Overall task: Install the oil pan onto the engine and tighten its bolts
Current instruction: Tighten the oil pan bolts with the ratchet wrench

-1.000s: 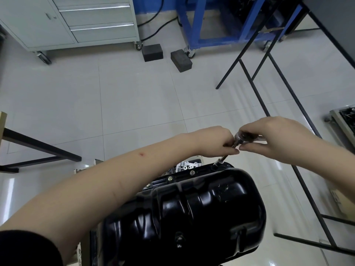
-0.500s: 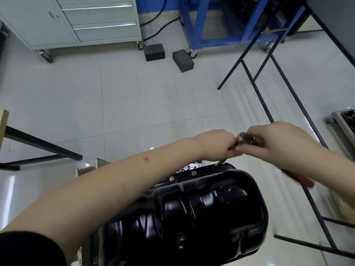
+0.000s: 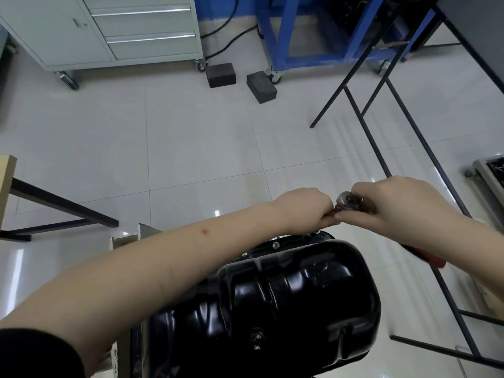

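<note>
A glossy black oil pan [image 3: 272, 304] sits on the engine at the bottom centre, with bolt heads [image 3: 276, 244] along its far flange. Above the pan's far right corner stands a ratchet wrench; its silver head [image 3: 346, 199] shows between my hands and its red handle [image 3: 425, 256] sticks out under my right wrist. My right hand [image 3: 395, 205] grips the wrench at the head. My left hand [image 3: 305, 211] is curled round the extension just below the head, which is mostly hidden by my fingers.
A black metal table frame [image 3: 409, 148] stands close on the right. A grey drawer cabinet [image 3: 131, 31] on wheels, two dark blocks [image 3: 240, 79] and a blue stand [image 3: 300, 36] are at the far side. A wooden table edge [image 3: 6, 184] is at left.
My right hand has swung the wrench handle toward me, so the red grip now shows under my right wrist. My left hand stays at the extension.
</note>
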Motion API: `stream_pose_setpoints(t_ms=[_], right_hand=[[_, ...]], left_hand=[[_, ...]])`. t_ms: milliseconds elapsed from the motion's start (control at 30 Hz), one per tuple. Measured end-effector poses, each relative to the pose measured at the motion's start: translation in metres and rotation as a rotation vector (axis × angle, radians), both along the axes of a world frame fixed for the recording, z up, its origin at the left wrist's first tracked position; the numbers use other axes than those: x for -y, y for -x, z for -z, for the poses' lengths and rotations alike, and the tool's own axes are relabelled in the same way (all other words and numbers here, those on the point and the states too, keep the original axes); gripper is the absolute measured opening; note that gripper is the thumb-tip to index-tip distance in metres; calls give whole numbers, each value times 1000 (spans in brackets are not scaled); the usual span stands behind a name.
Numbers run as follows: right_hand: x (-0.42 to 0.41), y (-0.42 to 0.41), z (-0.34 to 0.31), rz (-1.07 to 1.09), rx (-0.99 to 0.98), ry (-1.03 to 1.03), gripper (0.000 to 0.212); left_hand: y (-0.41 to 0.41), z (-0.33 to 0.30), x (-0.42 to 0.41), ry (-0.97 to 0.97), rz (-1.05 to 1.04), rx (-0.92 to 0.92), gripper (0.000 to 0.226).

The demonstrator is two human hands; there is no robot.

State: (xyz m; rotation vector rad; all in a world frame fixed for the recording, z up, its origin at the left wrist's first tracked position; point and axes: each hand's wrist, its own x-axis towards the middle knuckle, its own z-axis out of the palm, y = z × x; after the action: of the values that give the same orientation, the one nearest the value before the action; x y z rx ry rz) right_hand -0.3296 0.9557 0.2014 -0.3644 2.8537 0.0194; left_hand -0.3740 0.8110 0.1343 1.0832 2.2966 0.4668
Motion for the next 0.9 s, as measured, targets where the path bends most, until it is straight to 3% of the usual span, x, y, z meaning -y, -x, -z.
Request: stream_pose_setpoints(t_ms=[67, 133, 200, 333, 433, 533, 667, 733, 833, 900], right_hand=[[-5, 4, -4, -76, 67, 81, 26], [-8, 7, -5, -288, 49, 94, 9], [-4, 8, -5, -365, 23, 59, 11], [-1, 8, -4, -120, 29, -143, 32], [4, 5, -2, 58, 25, -108, 50], [2, 4, 0, 86, 6, -20, 45], [-8, 7, -6, -316, 18, 84, 12], [-5, 9, -6, -402, 24, 56, 15], [-3, 8, -3, -125, 1, -59, 32], [-1, 6, 0, 111, 60, 60, 50]], left_hand=[[0, -1, 0, 5, 33, 5, 37], [2, -4, -3, 9, 82, 12, 35], [4, -7, -4, 24, 126, 5, 34], [5, -5, -2, 2, 84, 60, 31], [3, -1, -1, -32, 27, 67, 34], [4, -2, -4, -21, 31, 19, 32], [4, -5, -6, 20, 122, -19, 31], [4, -5, -6, 23, 152, -15, 27], [6, -4, -4, 30, 121, 49, 27], [7, -3, -1, 20, 84, 81, 29]])
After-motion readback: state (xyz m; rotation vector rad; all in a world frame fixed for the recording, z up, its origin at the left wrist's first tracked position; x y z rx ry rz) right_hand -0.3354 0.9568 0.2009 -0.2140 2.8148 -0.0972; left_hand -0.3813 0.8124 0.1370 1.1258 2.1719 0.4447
